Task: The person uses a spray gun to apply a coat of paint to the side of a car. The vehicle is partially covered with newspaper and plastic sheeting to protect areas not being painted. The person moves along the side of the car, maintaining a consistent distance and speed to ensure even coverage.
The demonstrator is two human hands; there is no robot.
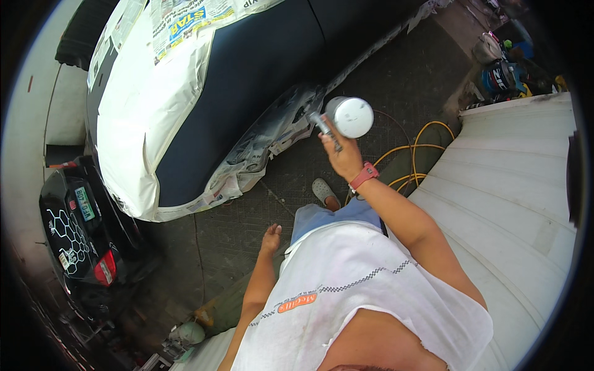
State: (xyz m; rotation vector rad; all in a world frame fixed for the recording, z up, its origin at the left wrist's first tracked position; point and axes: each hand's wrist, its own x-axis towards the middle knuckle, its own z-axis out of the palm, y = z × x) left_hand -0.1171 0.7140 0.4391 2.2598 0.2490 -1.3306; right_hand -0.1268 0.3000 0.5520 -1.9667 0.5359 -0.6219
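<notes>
My right hand (pixel 344 157), with a pink watch on its wrist, is wrapped round a paint spray gun (pixel 320 122). The gun's round cup with a white lid (pixel 357 117) sits above my fingers, and its metal front faces the car. Beside that gun stands a dark car body panel (pixel 260 62), matt and smooth. White masking paper (pixel 151 117) and newspaper cover the parts around it, and masking sheets (pixel 257 148) hang along its lower edge. My left hand (pixel 270 238) hangs low by my side, loosely curled, with nothing seen in it.
A yellow hose (pixel 402 148) lies coiled on the dark floor to my right, near a white ribbed panel (pixel 501 179). Cans and containers (pixel 498 77) crowd the far right. Another black car (pixel 80 229) stands at left. A green tank (pixel 187 334) is at lower left.
</notes>
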